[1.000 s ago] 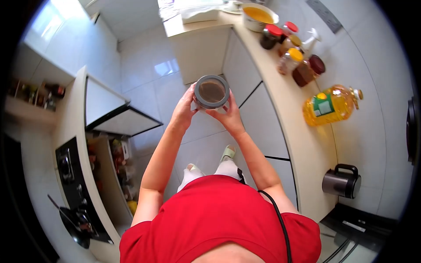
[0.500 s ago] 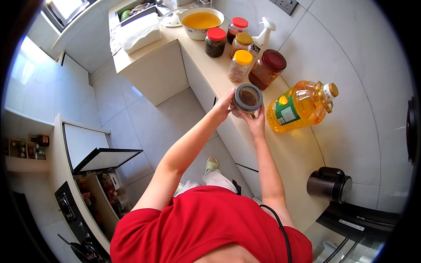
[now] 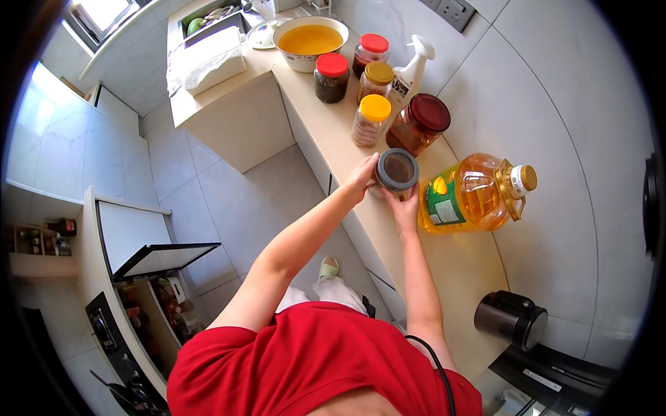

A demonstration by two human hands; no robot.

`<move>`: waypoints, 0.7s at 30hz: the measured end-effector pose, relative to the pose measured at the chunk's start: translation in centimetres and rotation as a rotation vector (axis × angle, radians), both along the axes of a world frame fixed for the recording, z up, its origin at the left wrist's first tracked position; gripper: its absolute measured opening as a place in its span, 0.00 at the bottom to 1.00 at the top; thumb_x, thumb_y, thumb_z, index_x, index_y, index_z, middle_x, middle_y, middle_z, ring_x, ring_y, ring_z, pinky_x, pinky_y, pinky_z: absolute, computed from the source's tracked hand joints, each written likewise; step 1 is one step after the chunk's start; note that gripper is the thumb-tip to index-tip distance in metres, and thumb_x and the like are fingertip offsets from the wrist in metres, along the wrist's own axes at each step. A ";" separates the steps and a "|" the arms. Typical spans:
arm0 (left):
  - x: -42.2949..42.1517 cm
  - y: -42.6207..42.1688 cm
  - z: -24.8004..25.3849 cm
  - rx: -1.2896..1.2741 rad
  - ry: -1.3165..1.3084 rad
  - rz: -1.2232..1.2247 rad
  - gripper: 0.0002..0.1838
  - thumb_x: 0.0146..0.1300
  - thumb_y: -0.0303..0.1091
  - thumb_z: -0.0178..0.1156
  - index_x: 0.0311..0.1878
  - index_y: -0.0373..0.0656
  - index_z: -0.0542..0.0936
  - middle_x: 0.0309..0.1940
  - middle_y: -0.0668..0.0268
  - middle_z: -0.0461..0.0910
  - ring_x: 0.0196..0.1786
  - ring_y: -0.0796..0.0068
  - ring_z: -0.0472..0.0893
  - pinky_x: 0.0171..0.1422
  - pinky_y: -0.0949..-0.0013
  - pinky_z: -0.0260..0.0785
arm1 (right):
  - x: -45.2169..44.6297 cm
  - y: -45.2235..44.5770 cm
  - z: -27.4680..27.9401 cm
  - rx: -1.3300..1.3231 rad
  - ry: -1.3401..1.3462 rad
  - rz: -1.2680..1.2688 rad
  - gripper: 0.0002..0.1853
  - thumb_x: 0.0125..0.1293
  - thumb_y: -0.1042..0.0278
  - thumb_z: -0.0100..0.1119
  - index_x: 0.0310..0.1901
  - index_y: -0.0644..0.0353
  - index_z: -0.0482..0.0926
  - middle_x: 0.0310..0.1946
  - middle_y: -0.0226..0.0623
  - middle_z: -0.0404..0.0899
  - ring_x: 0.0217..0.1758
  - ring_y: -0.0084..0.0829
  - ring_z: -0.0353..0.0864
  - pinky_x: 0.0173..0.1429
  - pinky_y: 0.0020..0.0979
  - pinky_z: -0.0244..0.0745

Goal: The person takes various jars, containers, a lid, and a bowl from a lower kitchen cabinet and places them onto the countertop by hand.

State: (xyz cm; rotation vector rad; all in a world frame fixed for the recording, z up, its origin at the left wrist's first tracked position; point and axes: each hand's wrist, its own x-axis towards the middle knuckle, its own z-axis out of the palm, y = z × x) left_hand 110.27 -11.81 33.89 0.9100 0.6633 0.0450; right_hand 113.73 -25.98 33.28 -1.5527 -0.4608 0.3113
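Note:
A jar with a grey-rimmed, see-through lid (image 3: pixel 397 170) is held between both my hands, above or on the counter; its base is hidden, so I cannot tell which. My left hand (image 3: pixel 363 179) wraps its left side. Around the near side curl the fingers of my right hand (image 3: pixel 402 206). Just beyond stand a yellow-lidded jar (image 3: pixel 370 121) and a large dark-red-lidded jar (image 3: pixel 418 125). To the right, close to my right hand, is a big bottle of golden oil (image 3: pixel 475 194) with a green label.
Farther along the counter are red-lidded jars (image 3: pixel 331 78), a gold-lidded jar (image 3: pixel 375 80), a white spray bottle (image 3: pixel 411 69) and a bowl of orange liquid (image 3: pixel 310 41). A dark kettle (image 3: pixel 510 319) stands at the near right. An open cabinet door (image 3: pixel 166 258) juts out at left.
The view has shifted, so the counter things sit lower in it. The jar in my hands has moved slightly toward the wall side, nearer the dark-red-lidded jar. Both hands keep their hold.

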 end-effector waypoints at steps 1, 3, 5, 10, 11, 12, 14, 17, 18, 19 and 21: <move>0.1 0.0 0.3 -0.006 -0.010 -0.014 0.23 0.66 0.56 0.45 0.57 0.56 0.69 0.49 0.75 0.70 0.54 0.76 0.64 0.61 0.55 0.53 | 0.2 0.0 -0.3 -0.001 0.001 0.004 0.42 0.48 0.74 0.71 0.63 0.59 0.56 0.60 0.36 0.62 0.65 0.31 0.60 0.63 0.37 0.63; 0.1 0.1 0.5 -0.013 -0.017 -0.021 0.23 0.66 0.56 0.45 0.58 0.57 0.68 0.50 0.76 0.68 0.55 0.79 0.62 0.62 0.56 0.53 | 0.3 0.2 -0.7 0.037 0.049 -0.008 0.42 0.48 0.75 0.71 0.63 0.59 0.56 0.60 0.36 0.62 0.64 0.31 0.61 0.64 0.36 0.63; 0.6 0.0 0.5 0.020 -0.002 -0.003 0.22 0.67 0.55 0.44 0.58 0.56 0.69 0.48 0.76 0.70 0.54 0.79 0.63 0.62 0.57 0.53 | 0.5 0.2 -0.9 0.034 0.045 -0.017 0.42 0.48 0.75 0.71 0.63 0.59 0.56 0.60 0.36 0.62 0.64 0.30 0.61 0.64 0.36 0.63; 1.4 0.4 -1.6 0.097 -0.052 -0.027 0.22 0.68 0.54 0.41 0.56 0.53 0.72 0.43 0.73 0.75 0.49 0.76 0.69 0.56 0.65 0.59 | 1.0 0.4 -1.8 0.084 0.045 0.008 0.42 0.48 0.77 0.70 0.63 0.59 0.56 0.60 0.36 0.62 0.64 0.29 0.60 0.64 0.34 0.62; 1.5 0.5 -2.1 0.073 -0.084 -0.037 0.23 0.68 0.54 0.40 0.55 0.52 0.73 0.41 0.71 0.76 0.46 0.76 0.70 0.54 0.67 0.61 | 1.0 0.5 -2.2 0.075 0.012 -0.020 0.43 0.48 0.76 0.70 0.64 0.60 0.55 0.60 0.36 0.62 0.63 0.30 0.62 0.64 0.34 0.61; 1.5 0.5 -2.2 0.122 -0.080 -0.034 0.23 0.69 0.54 0.39 0.55 0.49 0.73 0.39 0.70 0.76 0.43 0.74 0.72 0.50 0.69 0.63 | 0.8 0.7 -2.6 0.067 -0.021 -0.044 0.44 0.48 0.74 0.70 0.65 0.60 0.54 0.60 0.37 0.62 0.62 0.31 0.64 0.64 0.35 0.61; 1.6 0.3 -3.7 0.087 -0.111 0.019 0.25 0.68 0.55 0.40 0.55 0.48 0.73 0.39 0.70 0.76 0.42 0.74 0.71 0.50 0.67 0.63 | 0.7 0.9 -2.2 -0.033 -0.130 -0.011 0.35 0.52 0.71 0.69 0.61 0.62 0.62 0.57 0.38 0.67 0.59 0.32 0.66 0.63 0.31 0.61; -1.9 -0.4 -3.5 0.066 -0.045 0.155 0.33 0.60 0.62 0.50 0.62 0.50 0.67 0.62 0.65 0.65 0.67 0.69 0.58 0.69 0.57 0.51 | 3.0 0.3 -6.8 0.027 -0.038 -0.004 0.24 0.54 0.63 0.69 0.48 0.67 0.73 0.44 0.38 0.79 0.44 0.31 0.77 0.50 0.30 0.72; -3.6 0.4 -4.9 -0.009 -0.139 0.074 0.35 0.58 0.62 0.54 0.64 0.54 0.65 0.62 0.71 0.64 0.67 0.71 0.58 0.67 0.55 0.52 | 1.7 -0.2 -5.2 -0.383 -0.590 -0.184 0.22 0.53 0.65 0.69 0.46 0.67 0.74 0.38 0.36 0.81 0.39 0.30 0.79 0.46 0.30 0.74; -6.7 0.9 -4.4 -0.134 -0.241 0.121 0.31 0.59 0.58 0.55 0.62 0.56 0.66 0.60 0.75 0.66 0.66 0.74 0.60 0.66 0.54 0.53 | 0.8 -0.5 -4.0 -0.262 -0.510 -0.061 0.20 0.54 0.68 0.67 0.47 0.67 0.74 0.41 0.40 0.80 0.41 0.31 0.78 0.47 0.31 0.74; -13.6 3.0 -3.5 -0.237 -0.260 0.124 0.25 0.62 0.52 0.54 0.60 0.54 0.69 0.57 0.71 0.71 0.61 0.77 0.66 0.64 0.60 0.57 | -2.0 -1.2 -4.7 -0.200 -0.283 -0.116 0.19 0.61 0.71 0.59 0.53 0.67 0.70 0.51 0.42 0.74 0.51 0.35 0.72 0.57 0.34 0.68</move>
